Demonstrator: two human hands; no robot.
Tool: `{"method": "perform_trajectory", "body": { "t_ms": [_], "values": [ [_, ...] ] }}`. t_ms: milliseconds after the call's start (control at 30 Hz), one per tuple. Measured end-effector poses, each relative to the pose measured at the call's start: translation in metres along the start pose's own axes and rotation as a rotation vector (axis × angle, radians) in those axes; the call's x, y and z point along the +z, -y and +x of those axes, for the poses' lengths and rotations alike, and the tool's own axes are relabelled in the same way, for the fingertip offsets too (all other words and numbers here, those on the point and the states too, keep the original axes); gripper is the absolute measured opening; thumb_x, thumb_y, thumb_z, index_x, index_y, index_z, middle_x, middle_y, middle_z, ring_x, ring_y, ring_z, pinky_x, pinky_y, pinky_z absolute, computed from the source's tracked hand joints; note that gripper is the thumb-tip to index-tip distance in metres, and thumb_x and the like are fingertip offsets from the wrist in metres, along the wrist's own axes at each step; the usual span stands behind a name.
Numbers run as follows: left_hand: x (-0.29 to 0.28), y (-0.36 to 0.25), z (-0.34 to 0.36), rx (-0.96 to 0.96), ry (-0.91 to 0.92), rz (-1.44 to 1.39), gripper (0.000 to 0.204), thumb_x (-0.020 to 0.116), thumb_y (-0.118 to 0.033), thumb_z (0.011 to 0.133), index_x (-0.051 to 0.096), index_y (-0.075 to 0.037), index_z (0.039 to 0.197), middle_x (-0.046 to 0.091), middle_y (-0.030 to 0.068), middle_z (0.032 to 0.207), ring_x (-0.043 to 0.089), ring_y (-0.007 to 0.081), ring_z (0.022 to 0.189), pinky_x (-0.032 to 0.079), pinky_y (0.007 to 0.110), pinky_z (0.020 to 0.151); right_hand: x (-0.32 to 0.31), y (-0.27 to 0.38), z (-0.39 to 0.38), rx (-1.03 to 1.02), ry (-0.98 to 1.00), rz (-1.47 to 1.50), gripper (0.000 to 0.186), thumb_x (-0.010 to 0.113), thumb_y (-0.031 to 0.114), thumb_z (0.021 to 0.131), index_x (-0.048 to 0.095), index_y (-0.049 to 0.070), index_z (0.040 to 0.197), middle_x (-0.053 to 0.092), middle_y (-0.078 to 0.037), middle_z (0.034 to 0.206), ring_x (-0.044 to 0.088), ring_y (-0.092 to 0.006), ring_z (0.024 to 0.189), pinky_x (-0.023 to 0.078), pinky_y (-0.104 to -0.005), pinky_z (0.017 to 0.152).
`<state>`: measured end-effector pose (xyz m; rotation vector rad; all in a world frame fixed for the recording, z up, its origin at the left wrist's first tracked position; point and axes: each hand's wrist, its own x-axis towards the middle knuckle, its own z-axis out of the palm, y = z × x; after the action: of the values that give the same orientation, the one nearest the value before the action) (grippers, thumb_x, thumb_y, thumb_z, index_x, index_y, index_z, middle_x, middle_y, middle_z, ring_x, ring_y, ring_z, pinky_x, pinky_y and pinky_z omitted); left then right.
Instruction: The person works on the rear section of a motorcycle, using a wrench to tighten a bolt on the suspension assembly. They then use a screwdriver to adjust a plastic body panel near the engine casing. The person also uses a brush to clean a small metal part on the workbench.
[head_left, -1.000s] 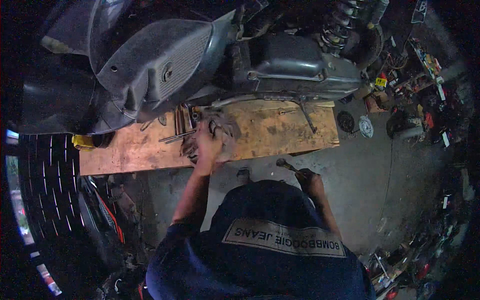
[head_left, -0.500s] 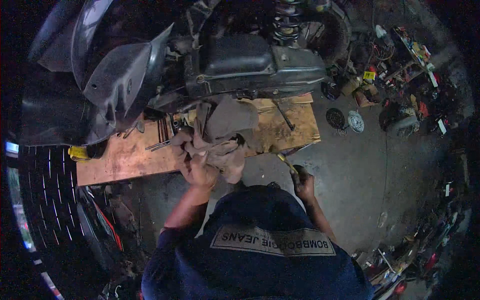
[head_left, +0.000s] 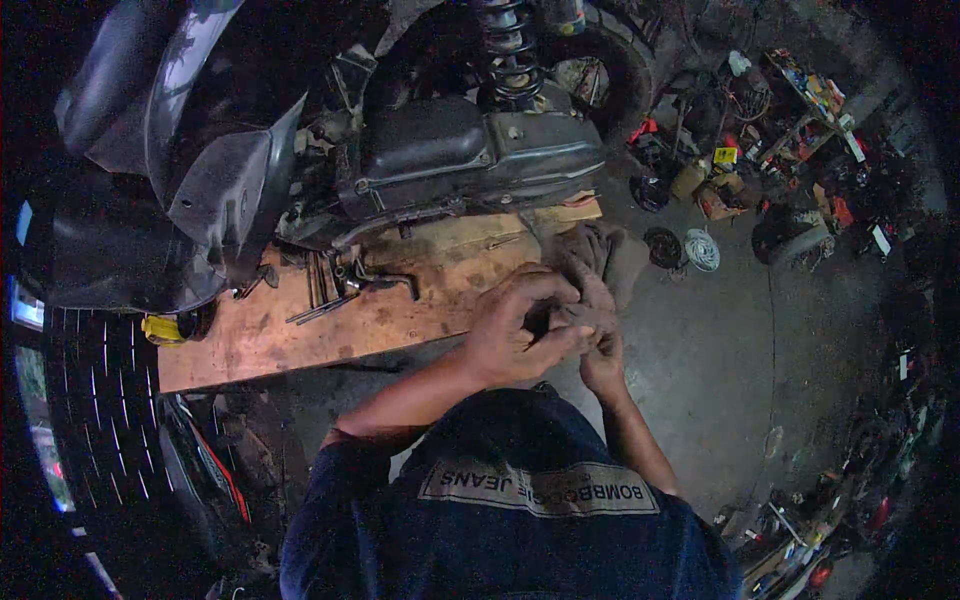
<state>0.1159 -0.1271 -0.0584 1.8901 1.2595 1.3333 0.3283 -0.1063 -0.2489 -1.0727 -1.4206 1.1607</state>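
A grey-brown rag bunches in front of me, just past the bench's right end. My left hand reaches across to it, thumb and fingers curled and closed on its near part. Right beside it, my right hand is closed against the rag's lower end. Rag and left hand cover most of its fingers, so what it holds is hidden. Beyond the hands lies the wooden bench, under a scooter's dark engine casing. A dark bent-ended tool and several thin metal rods rest on the wood.
Grey body panels hang over the bench's left side. A coil-spring shock absorber rises behind the casing. Two round discs lie on the floor to the right, near cluttered parts and a yellow box. A yellow object sits at the bench's left end.
My left hand has carried the rag off the bench to the right, meeting my right hand. The yellow-handled tool in my right hand is no longer visible. Tools under the rag now show.
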Motion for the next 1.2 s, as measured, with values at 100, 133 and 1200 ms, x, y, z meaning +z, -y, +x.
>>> {"method": "perform_trajectory", "body": {
  "t_ms": [100,133,1200],
  "values": [
    [0.007,0.028,-0.012,0.037,-0.157,0.033,0.034,0.083,-0.027,0.076,0.064,-0.005,0.093,0.067,0.0128,0.087,0.067,0.0246,0.080,0.053,0.036,0.074,-0.004,0.065,0.018,0.060,-0.254,-0.017,0.033,0.065,0.021,0.096,0.053,0.001,0.119,0.061,-0.005,0.097,0.057,-0.0174,0.091,0.048,-0.0333,0.084],
    [0.005,0.045,-0.024,-0.027,-0.179,0.018,0.035,0.083,-0.029,0.075,0.064,-0.005,0.092,0.067,0.0121,0.085,0.067,0.0253,0.078,0.053,0.036,0.073,-0.015,0.076,0.019,0.110,-0.333,-0.017,0.036,0.064,0.027,0.097,0.052,0.000,0.118,0.059,-0.005,0.094,0.055,-0.0162,0.088,0.048,-0.0328,0.080],
    [0.009,0.070,-0.098,-0.483,0.434,0.170,0.052,0.071,-0.026,0.088,0.054,-0.002,0.131,0.061,0.0223,0.121,0.062,0.0362,0.107,0.049,0.042,0.096,0.068,0.122,0.029,-0.078,0.243,0.388,0.039,0.067,0.027,0.095,0.044,0.006,0.119,0.054,-0.002,0.083,0.053,-0.0125,0.069,0.049,-0.0312,0.064]
  ]
}}
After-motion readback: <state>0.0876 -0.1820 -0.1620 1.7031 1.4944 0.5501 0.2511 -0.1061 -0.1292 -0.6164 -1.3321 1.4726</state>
